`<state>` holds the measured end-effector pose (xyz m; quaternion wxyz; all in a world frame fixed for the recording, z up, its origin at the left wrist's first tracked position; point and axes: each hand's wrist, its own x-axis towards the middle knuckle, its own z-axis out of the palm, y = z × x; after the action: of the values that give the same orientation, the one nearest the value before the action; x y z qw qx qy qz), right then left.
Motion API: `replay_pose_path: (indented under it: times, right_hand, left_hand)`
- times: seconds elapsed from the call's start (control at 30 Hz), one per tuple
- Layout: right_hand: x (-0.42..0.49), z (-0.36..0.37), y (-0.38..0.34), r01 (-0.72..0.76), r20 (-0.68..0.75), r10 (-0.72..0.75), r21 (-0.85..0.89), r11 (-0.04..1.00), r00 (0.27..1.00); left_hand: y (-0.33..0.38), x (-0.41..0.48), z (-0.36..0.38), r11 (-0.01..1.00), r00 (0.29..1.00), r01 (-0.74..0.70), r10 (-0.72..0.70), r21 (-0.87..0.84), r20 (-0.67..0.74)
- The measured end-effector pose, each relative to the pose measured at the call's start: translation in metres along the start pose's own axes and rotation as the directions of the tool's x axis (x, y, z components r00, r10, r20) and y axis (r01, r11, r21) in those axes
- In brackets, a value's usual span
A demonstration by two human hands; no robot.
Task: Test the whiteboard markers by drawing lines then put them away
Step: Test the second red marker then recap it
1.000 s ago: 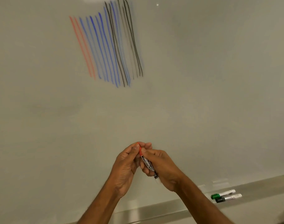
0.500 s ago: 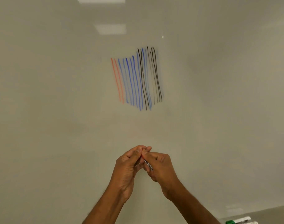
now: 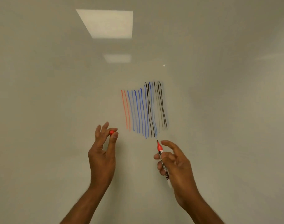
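Red cap (image 3: 111, 132) pinched in left hand (image 3: 101, 160), marker (image 3: 160, 153) in right hand (image 3: 178, 168)

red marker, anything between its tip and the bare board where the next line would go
Nothing visible. The red marker in the right hand is uncapped, its tip just below the drawn lines with only bare whiteboard around it. The cap is off to the left, pinched by the left hand.

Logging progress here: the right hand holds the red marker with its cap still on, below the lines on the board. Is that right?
Not quite: the red cap is off. The head view shows the left hand pinching it, apart from the red marker. The right hand does hold that marker, tip bare, below the lines on the board.
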<state>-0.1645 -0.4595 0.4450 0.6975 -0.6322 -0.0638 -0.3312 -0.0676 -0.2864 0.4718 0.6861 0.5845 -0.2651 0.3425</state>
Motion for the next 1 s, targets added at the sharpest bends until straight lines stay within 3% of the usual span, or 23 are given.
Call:
replay_pose_path:
  times: [0.07,0.17,0.23,0.33,0.47,0.57,0.73,1.0]
  right_hand:
    - [0.011,-0.004,-0.013,0.022,-0.015,-0.019,0.187,0.982,1.000]
    - [0.028,-0.013,-0.026,-0.092,0.058,0.071,0.550,0.830,0.996]
    - [0.037,-0.018,-0.031,-0.110,0.078,0.078,0.637,0.763,0.994]
    - [0.046,-0.020,-0.036,-0.008,-0.003,0.011,0.525,0.851,1.000]
    - [0.059,-0.015,-0.044,0.196,-0.166,-0.171,0.143,0.970,0.971]
    - [0.069,-0.010,-0.050,0.310,-0.234,-0.312,-0.046,0.950,0.921]
    - [0.095,-0.009,-0.054,0.435,-0.256,-0.465,-0.165,0.885,0.848]
    - [0.140,-0.006,-0.073,0.583,-0.172,-0.647,-0.309,0.751,0.743]
  left_hand:
    - [-0.004,0.018,0.001,0.993,0.994,-0.111,0.111,0.050,0.007]
    - [-0.011,0.046,0.002,0.956,0.963,-0.267,0.268,0.124,0.004]
    - [-0.015,0.063,0.004,0.922,0.937,-0.347,0.350,0.171,0.010]
    - [-0.024,0.084,0.007,0.870,0.904,-0.422,0.426,0.255,0.041]
    - [-0.035,0.107,0.011,0.780,0.855,-0.507,0.508,0.366,0.102]
    - [-0.042,0.118,0.014,0.675,0.788,-0.593,0.600,0.439,0.141]
    - [-0.053,0.128,0.020,0.542,0.691,-0.659,0.709,0.522,0.136]
    - [-0.056,0.130,0.023,0.431,0.638,-0.625,0.762,0.650,0.108]
